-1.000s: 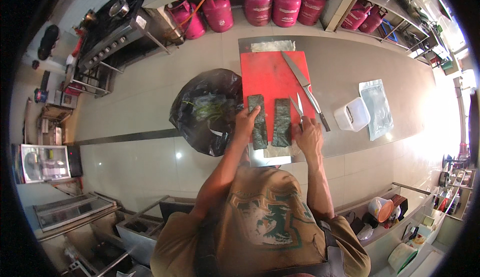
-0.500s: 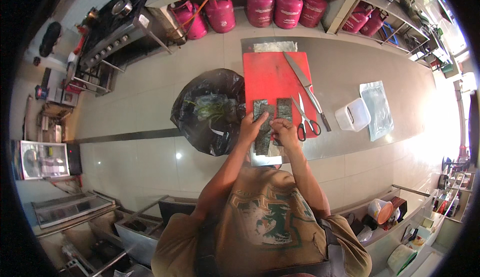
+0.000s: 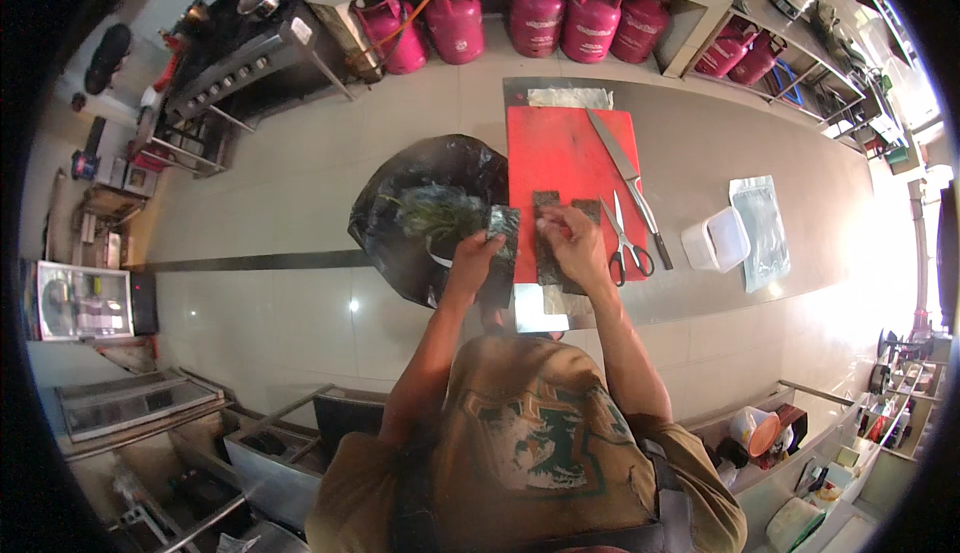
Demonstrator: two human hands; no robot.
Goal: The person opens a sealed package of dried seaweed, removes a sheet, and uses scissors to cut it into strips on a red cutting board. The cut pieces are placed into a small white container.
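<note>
My left hand (image 3: 472, 261) is closed on a dark nori strip (image 3: 505, 228), held upright at the left edge of the red cutting board (image 3: 570, 143). My right hand (image 3: 575, 243) bends over the board, its fingertips pinched at a second nori strip (image 3: 546, 265). A further nori strip (image 3: 588, 211) lies partly hidden behind that hand. Just right of it rest black-handled scissors (image 3: 627, 248), blades pointing away. A long knife (image 3: 625, 168) lies slantwise along the board's right side.
Left of the table a black bin bag (image 3: 375, 238) gapes, with green scraps and clear plastic inside. A white tub (image 3: 718, 241) and a flat clear pouch (image 3: 762, 233) sit on the steel table (image 3: 690, 143). Pink gas cylinders (image 3: 537, 23) stand under the far counter.
My left hand has carried its nori strip leftward, off the other strips to the board's edge. My right hand has let go of that strip and now works at one on the board.
</note>
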